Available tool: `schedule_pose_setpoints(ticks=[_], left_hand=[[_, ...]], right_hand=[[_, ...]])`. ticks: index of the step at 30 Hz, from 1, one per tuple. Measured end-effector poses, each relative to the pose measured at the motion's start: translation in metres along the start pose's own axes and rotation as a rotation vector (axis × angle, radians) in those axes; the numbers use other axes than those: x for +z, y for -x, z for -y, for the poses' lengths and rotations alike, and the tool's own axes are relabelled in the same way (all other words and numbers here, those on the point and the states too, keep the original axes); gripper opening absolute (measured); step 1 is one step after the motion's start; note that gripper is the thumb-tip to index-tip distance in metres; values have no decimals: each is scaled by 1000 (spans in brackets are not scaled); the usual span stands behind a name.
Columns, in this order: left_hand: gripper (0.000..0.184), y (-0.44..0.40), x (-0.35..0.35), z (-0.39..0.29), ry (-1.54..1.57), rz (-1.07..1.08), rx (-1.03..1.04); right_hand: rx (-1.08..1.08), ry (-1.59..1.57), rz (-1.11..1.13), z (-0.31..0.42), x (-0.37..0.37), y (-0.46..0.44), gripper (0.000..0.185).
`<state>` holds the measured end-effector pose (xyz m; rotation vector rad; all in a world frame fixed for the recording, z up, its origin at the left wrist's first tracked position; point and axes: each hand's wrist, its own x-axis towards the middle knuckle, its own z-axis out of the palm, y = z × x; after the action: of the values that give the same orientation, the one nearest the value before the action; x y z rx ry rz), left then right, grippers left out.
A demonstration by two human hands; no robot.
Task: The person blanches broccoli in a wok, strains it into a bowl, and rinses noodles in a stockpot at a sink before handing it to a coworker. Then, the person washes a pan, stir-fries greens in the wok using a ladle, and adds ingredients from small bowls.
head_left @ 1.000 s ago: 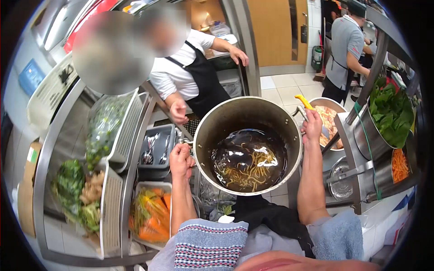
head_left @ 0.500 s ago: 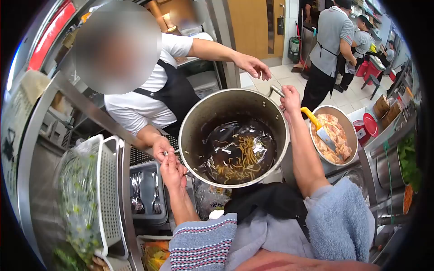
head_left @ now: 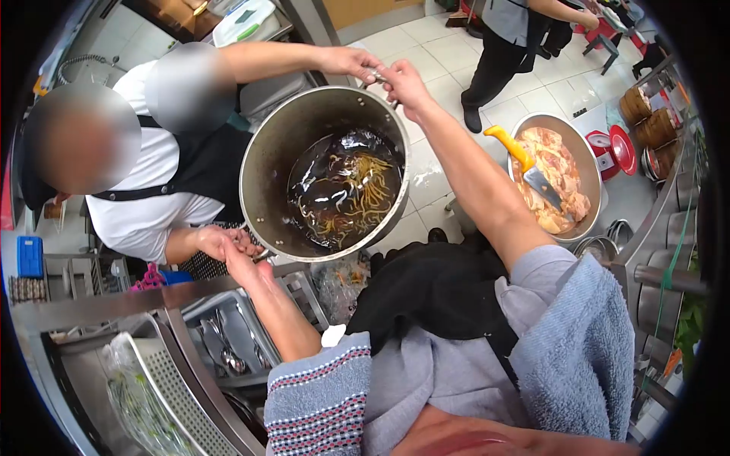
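A large metal stockpot [head_left: 262, 137] hangs in the air in front of me, tilted toward me. Dark liquid with pale brown, noodle-like strips [head_left: 357, 186] lies in it. My right hand [head_left: 405, 87] is closed on its upper right handle [head_left: 372, 76]. On the lower left side, my left hand [head_left: 247, 266] is closed at the other handle, which is mostly hidden by fingers. A co-worker's hand [head_left: 346, 62] touches the upper handle beside my right hand, and the co-worker's other hand [head_left: 220, 242] overlaps my left.
To the right stands a metal bowl [head_left: 599, 190] of raw meat pieces with a yellow-handled knife-like blade [head_left: 517, 148]. A red scale [head_left: 608, 152] is behind it. At lower left are a cutlery tray [head_left: 251, 315] and a white basket [head_left: 171, 380]. Another person [head_left: 494, 61] stands on the tiled floor.
The pot has moved left and up in view, with both my hands on it. The co-worker's far hand, earlier free in the air, now meets the upper handle.
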<state>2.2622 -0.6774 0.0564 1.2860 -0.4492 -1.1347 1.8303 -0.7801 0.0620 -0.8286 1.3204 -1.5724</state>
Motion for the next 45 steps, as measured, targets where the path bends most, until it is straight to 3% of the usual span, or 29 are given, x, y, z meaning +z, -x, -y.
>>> schedule_pose_setpoints(ticks=[3,7,8,10,12,13,14,16,17,19,21,23,24,26,27,29,30,32,36,38,39,40,41,42,44,45], left_hand=[[42,-11,-2,3,125,-136,-80],[47,-38,-11,-5,251,-106,-111],[42,-48,-14,-5,284,-90,-68],[34,-55,-23,-3,375,148,-65],[26,-76,-21,5,346,187,-10],[20,-81,-12,10,363,52,40],[16,-92,-25,18,255,264,76],[17,-69,0,21,71,53,-6],[24,-66,-3,21,-21,88,18],[33,-36,10,34,-198,39,163],[25,-7,13,56,-360,160,297],[23,13,11,101,-292,389,172],[20,12,-7,152,-442,525,121],[20,38,-2,194,-625,930,-122],[22,47,14,212,-810,1141,-164],[27,55,53,245,-1100,1510,-138],[27,54,70,261,-1089,1544,-142],[29,52,102,299,-1209,1614,82],[25,79,172,293,-837,1510,46],[28,83,192,289,-857,1566,-88],[26,62,182,284,-803,1564,-166],[22,45,168,276,-821,1481,-269],[20,55,171,279,-839,1511,-376],[19,81,169,285,-840,1509,-387],[22,134,184,317,-1010,1652,-435],[24,127,175,329,-1025,1637,-453]], right_hand=[[-2,12,73,-3,19,-18,31],[-83,102,192,-4,66,-57,32],[-133,175,203,-6,81,-66,34],[-178,324,137,-6,97,-76,41],[-232,470,88,-4,106,-75,49],[-202,419,119,-7,102,-65,52],[-172,369,151,-12,94,-53,56],[-94,331,199,-41,62,-13,55],[-66,346,200,-89,50,-13,55],[267,362,258,-125,4,52,58],[460,452,229,-185,-60,114,60],[557,539,159,-213,-134,196,57],[620,565,95,-215,-171,240,55],[721,572,-50,-207,-226,324,52],[589,549,-157,-219,-256,365,44],[669,466,-330,-192,-280,432,38],[671,470,-364,-186,-282,454,38],[729,538,-353,-173,-289,489,38],[760,470,-475,-197,-277,550,36],[808,456,-451,-214,-276,568,36],[700,698,-385,-246,-288,562,34],[548,872,-346,-220,-270,539,32],[635,909,-359,-231,-271,560,39],[783,815,-402,-216,-266,580,42],[765,549,-649,-214,-277,638,39],[777,491,-670,-221,-291,637,39]])
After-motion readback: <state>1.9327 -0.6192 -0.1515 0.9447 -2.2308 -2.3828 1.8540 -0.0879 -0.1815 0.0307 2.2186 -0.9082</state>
